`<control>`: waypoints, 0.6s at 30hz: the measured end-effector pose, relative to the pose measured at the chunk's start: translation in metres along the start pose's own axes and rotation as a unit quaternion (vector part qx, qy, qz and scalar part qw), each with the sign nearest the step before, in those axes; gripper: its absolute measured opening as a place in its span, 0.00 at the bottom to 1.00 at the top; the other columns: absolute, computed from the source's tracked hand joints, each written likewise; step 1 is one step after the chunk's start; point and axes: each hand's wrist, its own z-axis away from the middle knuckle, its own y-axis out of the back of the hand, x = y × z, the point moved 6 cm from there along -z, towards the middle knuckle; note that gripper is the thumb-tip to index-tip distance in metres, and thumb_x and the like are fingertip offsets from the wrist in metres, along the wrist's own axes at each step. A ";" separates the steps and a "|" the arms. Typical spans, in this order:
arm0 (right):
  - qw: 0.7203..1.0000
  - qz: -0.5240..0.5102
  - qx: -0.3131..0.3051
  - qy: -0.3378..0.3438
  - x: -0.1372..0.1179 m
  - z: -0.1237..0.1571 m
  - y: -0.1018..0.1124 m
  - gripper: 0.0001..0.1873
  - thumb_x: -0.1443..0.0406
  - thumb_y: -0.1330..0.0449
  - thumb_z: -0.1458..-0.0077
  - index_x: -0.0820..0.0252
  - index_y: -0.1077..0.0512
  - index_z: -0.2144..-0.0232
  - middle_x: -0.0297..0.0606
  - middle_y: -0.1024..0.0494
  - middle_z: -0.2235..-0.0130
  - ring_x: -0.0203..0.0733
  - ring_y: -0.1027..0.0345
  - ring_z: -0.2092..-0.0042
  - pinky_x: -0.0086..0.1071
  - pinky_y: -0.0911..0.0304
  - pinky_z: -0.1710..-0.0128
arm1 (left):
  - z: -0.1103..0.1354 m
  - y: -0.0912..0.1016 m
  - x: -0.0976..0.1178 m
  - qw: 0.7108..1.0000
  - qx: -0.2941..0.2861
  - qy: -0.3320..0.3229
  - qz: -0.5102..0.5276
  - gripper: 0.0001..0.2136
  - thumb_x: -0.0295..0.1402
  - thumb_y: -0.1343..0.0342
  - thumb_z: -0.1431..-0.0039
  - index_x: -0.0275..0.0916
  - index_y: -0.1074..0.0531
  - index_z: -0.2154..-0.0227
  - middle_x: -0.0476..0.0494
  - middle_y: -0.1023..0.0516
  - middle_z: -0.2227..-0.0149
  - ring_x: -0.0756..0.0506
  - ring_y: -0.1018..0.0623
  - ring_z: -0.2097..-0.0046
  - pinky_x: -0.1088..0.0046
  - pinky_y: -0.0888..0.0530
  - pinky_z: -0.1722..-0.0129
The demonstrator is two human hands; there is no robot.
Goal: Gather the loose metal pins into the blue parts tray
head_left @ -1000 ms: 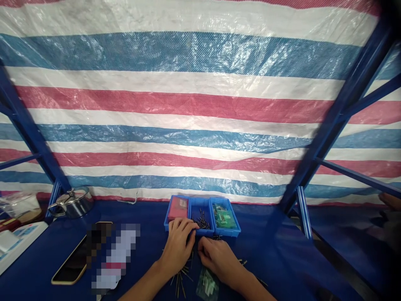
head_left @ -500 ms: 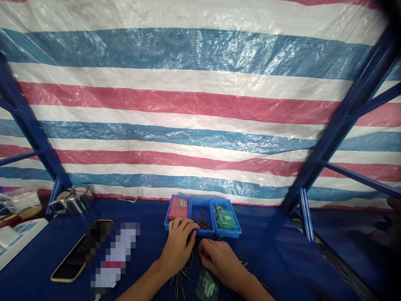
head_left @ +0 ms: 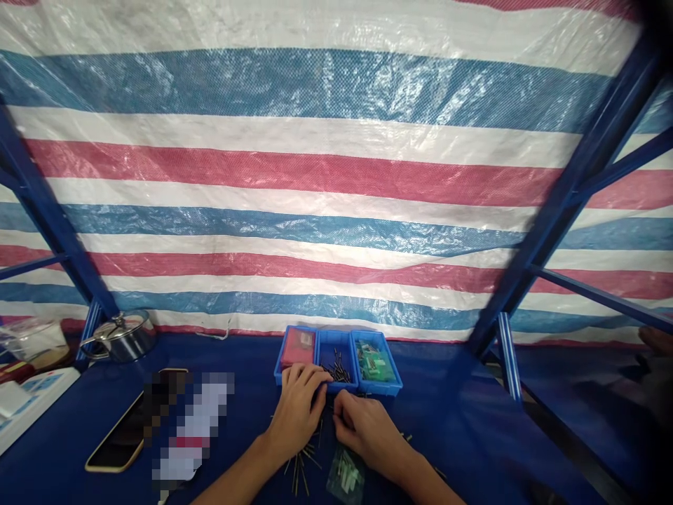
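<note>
My left hand (head_left: 298, 409) lies knuckles up on the blue table, fingers curled against the front edge of a row of three small blue bins (head_left: 316, 382). My right hand (head_left: 365, 428) rests beside it, fingers bent inward toward the left hand. What the fingertips pinch is hidden. Thin dark metal pins (head_left: 301, 471) lie scattered under and in front of both hands. The middle bin (head_left: 339, 366) holds more pins, the left bin a red block (head_left: 298, 348), the right bin green parts (head_left: 374, 362). A small clear bag of pale pieces (head_left: 347, 478) lies under my right wrist.
A phone (head_left: 118, 440) lies face up at the left, next to a blurred-out object. A lidded steel pot (head_left: 120, 337) and a white device (head_left: 29, 403) sit at the far left. Blue shelf posts (head_left: 507, 365) rise right of the bins. A striped tarp (head_left: 336, 175) closes the back.
Both hands stay in place by the bins. The right hand has crept slightly up toward the left hand. The view shifts a little.
</note>
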 end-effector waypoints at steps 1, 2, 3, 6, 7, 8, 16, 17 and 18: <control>1.000 -0.008 0.007 -0.002 0.001 0.000 0.001 0.08 0.73 0.42 0.41 0.55 0.34 0.64 0.25 0.30 0.73 0.36 0.34 0.73 0.28 0.50 0.71 | 0.000 0.000 0.000 1.000 0.000 0.001 0.000 0.10 0.29 0.51 0.25 0.46 0.25 0.51 0.44 0.21 0.49 0.40 0.27 0.47 0.57 0.32 0.48; 1.000 -0.017 0.013 -0.004 0.001 0.000 0.002 0.07 0.72 0.42 0.40 0.55 0.34 0.64 0.25 0.30 0.73 0.35 0.34 0.73 0.28 0.50 0.71 | 0.000 -0.001 -0.001 1.000 -0.001 0.001 0.001 0.11 0.29 0.51 0.25 0.46 0.25 0.50 0.44 0.21 0.49 0.40 0.27 0.47 0.57 0.32 0.48; 0.999 -0.027 0.017 -0.005 0.001 0.000 0.003 0.07 0.72 0.43 0.40 0.55 0.34 0.64 0.25 0.30 0.73 0.35 0.34 0.73 0.28 0.50 0.71 | 0.000 -0.001 -0.001 1.000 -0.002 0.002 0.002 0.11 0.29 0.51 0.25 0.46 0.26 0.50 0.44 0.22 0.49 0.40 0.27 0.47 0.57 0.32 0.47; 0.998 -0.048 0.024 -0.011 0.002 0.000 0.005 0.06 0.71 0.43 0.38 0.54 0.36 0.63 0.25 0.30 0.72 0.35 0.35 0.73 0.28 0.49 0.71 | 0.000 -0.001 -0.002 1.000 -0.002 0.002 0.004 0.10 0.29 0.51 0.25 0.46 0.26 0.50 0.44 0.22 0.49 0.39 0.27 0.47 0.57 0.32 0.47; 0.998 -0.052 0.026 -0.013 0.002 0.001 0.006 0.06 0.71 0.44 0.38 0.54 0.36 0.63 0.25 0.29 0.72 0.35 0.35 0.72 0.28 0.49 0.71 | 0.000 -0.001 -0.002 1.000 -0.001 0.001 0.004 0.10 0.30 0.51 0.25 0.46 0.26 0.50 0.43 0.22 0.49 0.39 0.27 0.47 0.57 0.32 0.47; 0.998 -0.055 0.029 -0.013 0.002 0.001 0.006 0.06 0.71 0.44 0.38 0.54 0.36 0.63 0.26 0.29 0.71 0.35 0.34 0.72 0.28 0.49 0.70 | 0.000 -0.001 -0.002 1.000 0.001 0.000 0.004 0.10 0.30 0.52 0.25 0.46 0.26 0.50 0.43 0.22 0.49 0.39 0.27 0.47 0.57 0.32 0.48; 0.996 -0.077 0.034 -0.012 0.002 0.001 0.005 0.06 0.70 0.45 0.36 0.54 0.37 0.63 0.26 0.28 0.69 0.35 0.35 0.72 0.29 0.49 0.70 | 0.000 -0.001 -0.001 1.000 0.002 -0.002 0.001 0.10 0.29 0.51 0.25 0.45 0.26 0.50 0.43 0.22 0.49 0.39 0.27 0.47 0.57 0.32 0.48; 0.996 -0.078 0.034 -0.013 0.002 0.001 0.005 0.05 0.69 0.45 0.35 0.54 0.37 0.63 0.26 0.28 0.69 0.35 0.35 0.72 0.29 0.49 0.70 | 0.000 -0.001 -0.001 1.000 0.002 -0.002 0.001 0.10 0.29 0.51 0.25 0.45 0.26 0.50 0.43 0.22 0.49 0.40 0.27 0.47 0.58 0.32 0.48; 0.996 -0.078 0.035 -0.014 0.001 0.000 0.006 0.05 0.69 0.45 0.35 0.53 0.37 0.63 0.26 0.28 0.69 0.35 0.35 0.72 0.29 0.49 0.70 | 0.000 -0.001 -0.001 1.000 0.001 -0.002 0.001 0.10 0.29 0.51 0.25 0.45 0.26 0.50 0.43 0.22 0.49 0.40 0.27 0.47 0.58 0.32 0.48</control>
